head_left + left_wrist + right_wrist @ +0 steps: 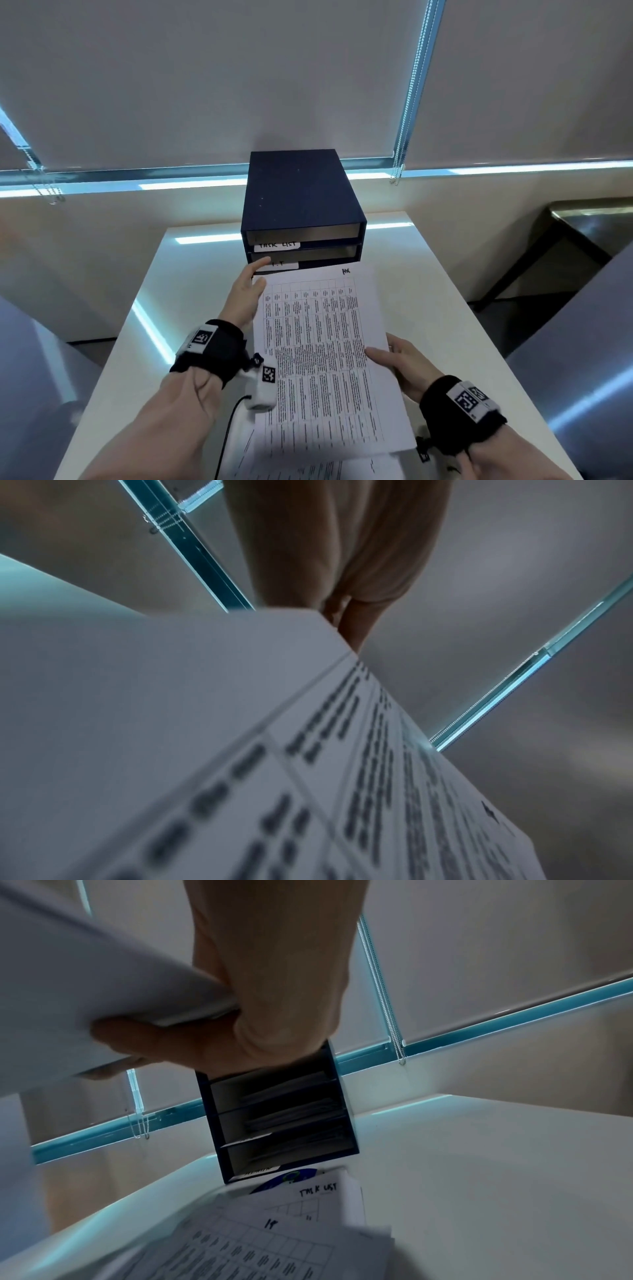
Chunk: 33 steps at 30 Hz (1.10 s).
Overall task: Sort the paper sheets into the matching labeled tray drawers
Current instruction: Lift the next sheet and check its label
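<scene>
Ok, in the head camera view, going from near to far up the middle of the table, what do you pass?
Stack of sheets on the table → held sheet → dark blue tray drawers → window blind.

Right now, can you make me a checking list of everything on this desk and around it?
Surface: white table, glossy, glare streaks.
Job's things: dark blue tray drawers, one label reads TASK LIST; held sheet marked HK; paper pile lying below it.
Clutter: blue disc under the pile.
Hands: left hand open against the sheet's left edge; right hand pinches its right edge.
Cables: black wire from the left wrist camera.
Surroundings: window blinds, bead chains.
</scene>
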Motion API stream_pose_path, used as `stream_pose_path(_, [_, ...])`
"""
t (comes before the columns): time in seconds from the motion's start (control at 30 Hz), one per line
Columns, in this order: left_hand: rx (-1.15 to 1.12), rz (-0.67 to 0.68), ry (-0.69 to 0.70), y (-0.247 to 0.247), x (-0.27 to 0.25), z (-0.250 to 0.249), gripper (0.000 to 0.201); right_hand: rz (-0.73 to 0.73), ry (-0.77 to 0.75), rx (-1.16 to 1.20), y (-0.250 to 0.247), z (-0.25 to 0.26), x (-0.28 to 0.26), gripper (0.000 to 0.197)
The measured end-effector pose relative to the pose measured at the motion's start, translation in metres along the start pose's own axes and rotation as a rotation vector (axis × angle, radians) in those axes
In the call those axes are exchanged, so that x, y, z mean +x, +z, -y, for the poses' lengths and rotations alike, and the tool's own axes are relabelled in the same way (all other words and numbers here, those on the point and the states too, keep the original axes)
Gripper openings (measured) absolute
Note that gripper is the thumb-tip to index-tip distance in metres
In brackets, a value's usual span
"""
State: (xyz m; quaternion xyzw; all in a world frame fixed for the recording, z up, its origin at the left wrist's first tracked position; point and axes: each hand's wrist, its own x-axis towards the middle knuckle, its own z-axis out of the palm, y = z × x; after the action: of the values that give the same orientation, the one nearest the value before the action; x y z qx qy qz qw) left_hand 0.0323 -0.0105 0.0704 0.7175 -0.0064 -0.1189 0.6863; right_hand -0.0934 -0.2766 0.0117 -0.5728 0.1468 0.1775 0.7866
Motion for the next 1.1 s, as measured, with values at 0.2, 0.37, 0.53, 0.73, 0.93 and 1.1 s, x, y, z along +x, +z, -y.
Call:
stream_pose_path(0.2, [-0.056, -0.134, -0.105, -0.005, 0.007, 0.021, 0.031, -0.042, 0.053, 0.021, 0.004, -0.018, -0.003, 0.036])
stream_pose_path(0.37, [-0.039, -0.192, -0.313, -0.003, 0.005, 0.047, 0.049, -0.094, 0.154, 0.021, 0.004, -0.046, 0.005, 0.033])
stream_pose_path(0.53, [-0.035, -0.119, -0.452, -0.003, -0.009, 0.084, 0.047, -0.201, 0.207, -0.024, -0.003, -0.042, 0.036, 0.043])
stream_pose_path(0.73, [-0.162, -0.03, -0.494, -0.007, -0.006, 0.103, 0.02, -0.249, 0.199, -0.1, 0.005, 0.007, 0.082, 0.038])
stream_pose_path(0.93, [-0.22, 0.077, -0.519, -0.004, 0.016, 0.103, 0.03, -0.247, 0.11, -0.127, -0.003, 0.036, 0.157, 0.05])
stream_pose_path(1.1, [-0.222, -0.069, -0.401, 0.005, 0.056, 0.112, 0.03, -0.148, 0.201, -0.253, 0.005, 0.059, 0.149, 0.041])
